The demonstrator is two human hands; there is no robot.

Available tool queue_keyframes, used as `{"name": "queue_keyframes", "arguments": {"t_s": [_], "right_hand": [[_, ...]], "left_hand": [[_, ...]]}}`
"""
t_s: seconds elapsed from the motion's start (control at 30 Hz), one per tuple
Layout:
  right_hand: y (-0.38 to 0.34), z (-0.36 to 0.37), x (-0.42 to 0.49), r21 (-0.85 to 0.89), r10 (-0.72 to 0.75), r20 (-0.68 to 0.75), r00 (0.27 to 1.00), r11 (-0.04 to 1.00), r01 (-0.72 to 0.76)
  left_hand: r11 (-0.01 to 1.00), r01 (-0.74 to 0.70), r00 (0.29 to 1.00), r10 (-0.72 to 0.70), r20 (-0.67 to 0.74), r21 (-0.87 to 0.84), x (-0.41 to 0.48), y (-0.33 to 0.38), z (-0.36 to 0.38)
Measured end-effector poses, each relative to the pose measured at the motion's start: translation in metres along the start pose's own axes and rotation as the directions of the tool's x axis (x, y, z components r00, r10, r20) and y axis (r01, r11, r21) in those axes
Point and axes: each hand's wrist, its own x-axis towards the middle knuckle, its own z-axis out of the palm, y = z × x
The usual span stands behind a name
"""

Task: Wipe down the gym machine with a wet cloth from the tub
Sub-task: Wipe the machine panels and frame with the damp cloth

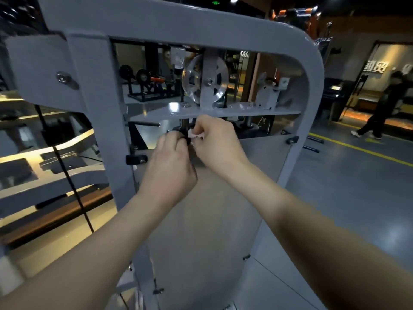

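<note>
- Head view: right hand (215, 143) pinches the small crumpled white cloth (196, 135) against a black fitting (181, 133) under the grey steel gym machine (89, 104); left hand (169, 168) curls round that fitting
- Wiping seems midway (tub out of sight); the big panel (212, 211) probably remains

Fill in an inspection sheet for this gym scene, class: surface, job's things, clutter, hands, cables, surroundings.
Surface: grey machine frame, with a flat grey panel below the hands.
Job's things: small pale cloth at a black fitting under the pulley wheel; no tub in view.
Clutter: nothing seen.
Hands: right hand pinches the cloth; left hand seems to grip the black fitting.
Cables: black cable runs down left of the frame.
Surroundings: grey floor with a yellow line; a person at far right.
</note>
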Motion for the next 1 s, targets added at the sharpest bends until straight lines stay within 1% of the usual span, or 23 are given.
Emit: {"name": "queue_keyframes", "arguments": {"t_s": [0.07,0.17,0.2,0.27,0.3,0.37,0.43,0.5,0.57,0.63,0.7,0.73,0.83,0.87,0.93,0.97,1.0], "right_hand": [[0.018,-0.01,-0.002,0.019,-0.031,0.003,1.0,0.999,0.03],[0.049,-0.022,-0.01,-0.04,-0.032,-0.037,0.999,0.999,0.031],[0.055,-0.024,-0.012,-0.024,-0.042,-0.066,0.997,0.999,0.04],[0.06,-0.024,-0.018,0.099,-0.064,-0.118,0.991,0.992,0.076],[0.06,-0.023,-0.022,0.14,-0.096,-0.157,0.983,0.983,0.118],[0.059,-0.015,-0.026,0.131,-0.171,-0.204,0.964,0.971,0.2],[0.063,-0.003,-0.023,0.024,-0.195,-0.165,0.967,0.979,0.201],[0.063,0.003,-0.015,-0.078,-0.16,-0.12,0.98,0.985,0.151],[0.052,0.006,-0.007,-0.056,-0.148,-0.118,0.982,0.988,0.142],[0.03,0.014,0.001,-0.036,-0.22,-0.107,0.97,0.975,0.217],[0.01,0.029,0.009,-0.079,-0.281,-0.052,0.958,0.958,0.277],[0.005,0.033,0.012,-0.104,-0.283,-0.022,0.959,0.955,0.279],[0.019,0.021,0.014,-0.168,-0.242,-0.001,0.97,0.957,0.238],[0.028,0.013,0.011,-0.185,-0.208,-0.023,0.978,0.962,0.201],[0.04,0.003,0.006,-0.197,-0.078,-0.07,0.995,0.978,0.062],[0.039,0.003,0.006,-0.203,-0.033,-0.082,0.996,0.979,0.015],[0.033,0.008,0.008,-0.208,-0.023,-0.081,0.996,0.978,0.005]], "left_hand": [[1.0,0.016,1.0,-0.016,-0.024,0.008,-0.001,0.0,-0.006],[0.997,0.038,0.999,-0.036,-0.035,0.065,-0.003,-0.003,-0.017],[0.997,0.039,0.999,-0.037,-0.032,0.074,-0.004,-0.005,-0.019],[0.996,0.044,0.999,-0.042,-0.026,0.078,-0.006,-0.008,-0.024],[0.996,0.044,0.999,-0.042,-0.023,0.08,-0.007,-0.009,-0.026],[0.996,0.031,0.999,-0.03,-0.011,0.083,-0.009,-0.01,-0.028],[0.997,0.009,1.0,-0.009,0.004,0.076,-0.009,-0.012,-0.03],[0.998,-0.016,1.0,0.016,0.007,0.063,-0.009,-0.016,-0.033],[0.998,-0.031,0.999,0.032,-0.01,0.058,-0.008,-0.022,-0.035],[0.997,-0.05,0.998,0.051,-0.027,0.055,-0.007,-0.026,-0.037],[0.994,-0.1,0.994,0.101,-0.032,0.053,-0.006,-0.028,-0.039],[0.99,-0.131,0.99,0.133,-0.036,0.055,-0.005,-0.029,-0.04],[0.98,-0.192,0.979,0.196,-0.061,0.056,-0.002,-0.03,-0.045],[0.977,-0.205,0.975,0.209,-0.076,0.055,-0.001,-0.031,-0.046],[0.971,-0.233,0.966,0.237,-0.102,0.051,0.0,-0.035,-0.048],[0.969,-0.242,0.963,0.247,-0.111,0.051,0.001,-0.037,-0.048],[0.967,-0.249,0.961,0.253,-0.116,0.047,0.003,-0.038,-0.049]]}}
